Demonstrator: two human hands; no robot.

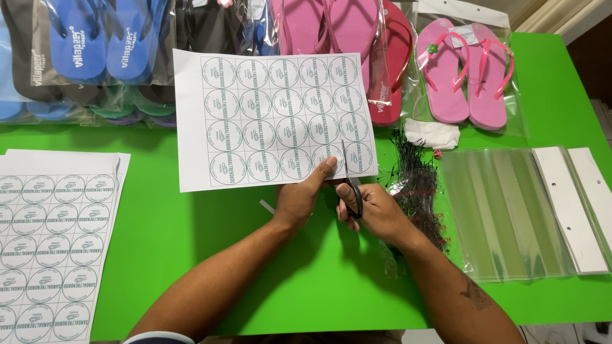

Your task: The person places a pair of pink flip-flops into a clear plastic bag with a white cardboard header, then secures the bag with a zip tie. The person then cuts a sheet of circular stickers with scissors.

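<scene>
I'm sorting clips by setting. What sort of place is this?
Probably a small packing table for sandals: bagged pink flip-flops lie on the green table, beside empty clear plastic bags, while the right hand scissors a white sheet of round labels.

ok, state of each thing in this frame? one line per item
sheet of round labels: flat on the table, partly cut from its bottom edge
scissors: blades open, cutting into the sheet
left hand: pinching the sheet's bottom edge
right hand: gripping the scissors
label sheet stack: uncut, flat
pink flip-flops: bagged
clear bags: empty, stacked flat
paper sliver: loose on table
</scene>
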